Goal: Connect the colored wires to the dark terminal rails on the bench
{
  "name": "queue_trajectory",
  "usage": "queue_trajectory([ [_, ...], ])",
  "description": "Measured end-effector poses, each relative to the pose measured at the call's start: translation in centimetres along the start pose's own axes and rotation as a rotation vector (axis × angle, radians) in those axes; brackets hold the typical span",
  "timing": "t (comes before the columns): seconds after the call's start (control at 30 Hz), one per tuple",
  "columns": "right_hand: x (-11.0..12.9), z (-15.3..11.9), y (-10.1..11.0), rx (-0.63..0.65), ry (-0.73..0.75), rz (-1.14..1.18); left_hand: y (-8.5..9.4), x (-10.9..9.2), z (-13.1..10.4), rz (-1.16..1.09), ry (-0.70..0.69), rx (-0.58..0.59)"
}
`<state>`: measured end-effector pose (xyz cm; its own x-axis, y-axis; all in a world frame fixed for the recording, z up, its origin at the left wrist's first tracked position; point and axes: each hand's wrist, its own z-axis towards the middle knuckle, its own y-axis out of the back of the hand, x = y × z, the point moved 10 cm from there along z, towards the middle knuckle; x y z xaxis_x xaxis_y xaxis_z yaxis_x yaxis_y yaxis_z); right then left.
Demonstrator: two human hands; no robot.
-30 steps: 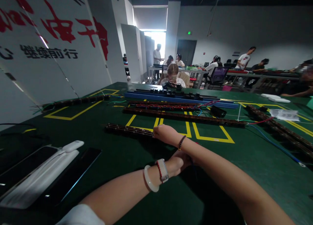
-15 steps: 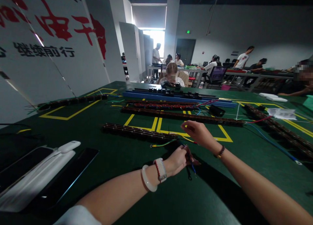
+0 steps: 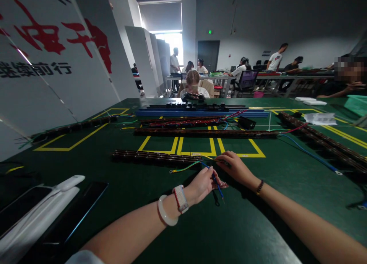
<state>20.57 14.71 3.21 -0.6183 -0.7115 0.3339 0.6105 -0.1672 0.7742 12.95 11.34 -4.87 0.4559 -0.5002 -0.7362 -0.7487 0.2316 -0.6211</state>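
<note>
Head view: the dark wired bar lies left of centre on the worktop; the left hand pinches a blue wire; the right hand is at a yellow wire, whether gripping I cannot tell. A hard pull could loosen either wire.

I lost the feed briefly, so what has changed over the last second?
The right hand has moved rightward from over the dark strip; its fingertips are now at the yellow wire, grip unclear. That bares the strip's end, and the green-yellow wire, unseen earlier, now shows beside it. The left hand stays near that end with the blue wire; the strip lies as it was.
</note>
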Motion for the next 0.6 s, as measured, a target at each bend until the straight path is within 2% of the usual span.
queue_trajectory([
  [0.13,2.8,1.8,0.1,0.016,0.063,-0.004,0.1,0.0,0.1,0.005,0.000,-0.037],
  [0.3,6.6,5.0,-2.7,0.188,0.170,-0.189,0.1,-0.6,0.1,0.014,-0.047,-0.056],
  [0.47,8.1,7.0,-5.2,0.288,0.252,-0.292,0.0,-0.3,0.2,0.007,-0.015,-0.030],
  [0.6,8.2,7.0,-5.4,0.266,0.271,-0.287,-0.1,-0.1,0.3,-0.015,-0.016,-0.018],
])
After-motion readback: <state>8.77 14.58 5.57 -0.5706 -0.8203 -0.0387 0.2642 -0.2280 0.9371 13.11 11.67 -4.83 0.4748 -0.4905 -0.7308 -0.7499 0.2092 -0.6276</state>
